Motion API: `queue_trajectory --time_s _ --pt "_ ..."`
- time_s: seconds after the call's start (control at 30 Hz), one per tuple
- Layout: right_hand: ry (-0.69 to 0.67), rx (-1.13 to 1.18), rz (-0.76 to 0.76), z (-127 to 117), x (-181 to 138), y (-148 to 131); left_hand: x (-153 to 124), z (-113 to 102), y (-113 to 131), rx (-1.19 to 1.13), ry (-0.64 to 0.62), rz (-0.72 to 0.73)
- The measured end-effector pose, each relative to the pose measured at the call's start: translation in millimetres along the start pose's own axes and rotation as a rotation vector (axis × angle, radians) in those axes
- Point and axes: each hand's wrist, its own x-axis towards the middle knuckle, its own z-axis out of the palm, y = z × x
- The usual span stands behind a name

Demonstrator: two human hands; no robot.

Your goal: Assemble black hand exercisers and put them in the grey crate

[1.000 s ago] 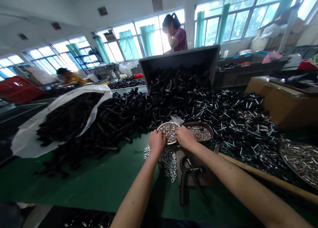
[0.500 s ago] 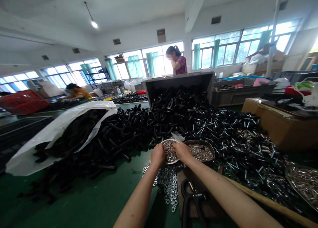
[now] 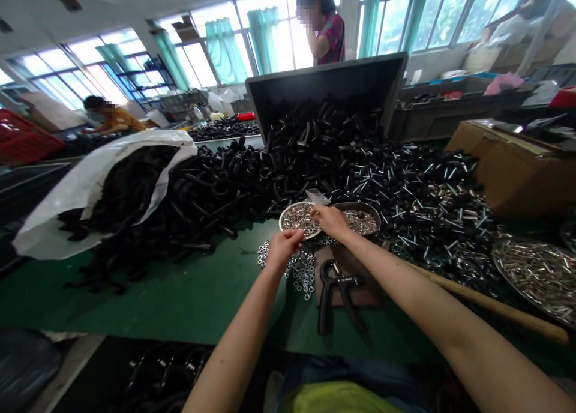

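My left hand (image 3: 283, 248) is closed in a pinch just in front of a round white-rimmed bowl (image 3: 282, 224) of small metal parts. Whatever its fingertips hold is too small to make out. Over that bowl's right side is my right hand (image 3: 332, 221), its fingertips pressed together among the parts and partly hidden. Beside it stands an oval metal tray (image 3: 377, 218) of small shiny pins. Silver washers (image 3: 300, 275) lie scattered on the green table below my left hand. A black hand-grip exerciser (image 3: 333, 287) with a spring rests on a brown board (image 3: 373, 296).
Black handles (image 3: 211, 191) are heaped behind, spilling from a grey crate (image 3: 324, 80) and a white sack (image 3: 54, 236). Black knobs with bolts (image 3: 405, 191) cover the right. A wooden stick (image 3: 490, 305), metal pan (image 3: 535, 275) and cardboard box (image 3: 513, 167) stand there. Two people are beyond.
My left hand has drawn back from inside the white-rimmed bowl to its front edge. My right hand stays at the bowl. The view has tilted down, showing more of the table's front.
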Motion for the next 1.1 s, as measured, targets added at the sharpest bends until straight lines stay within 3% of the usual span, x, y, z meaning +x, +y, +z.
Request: queue_trajectory --time_s 0.2,0.37,0.47,0.63,0.93,1.1 --pt "0.017 0.18 -0.033 -11 -27 13 -58 0 -14 -0.142 -0.197 -0.113" --pt "-0.186 0.256 -0.005 -5 -80 38 -81 0 -32 -0.033 -0.151 -0.078" --pt "-0.25 0.238 0.009 0 -97 44 -85 7 -40 0.038 -0.143 -0.024" --pt "-0.245 0.107 -0.023 -2 -98 37 -85 24 -39 0.112 -0.178 0.012" --pt "-0.217 -0.206 -0.188 -1 -116 17 -83 43 -24 0.525 -0.129 0.305" --pt "-0.129 -0.3 -0.163 -24 -128 38 -84 47 -25 0.732 -0.133 0.433"
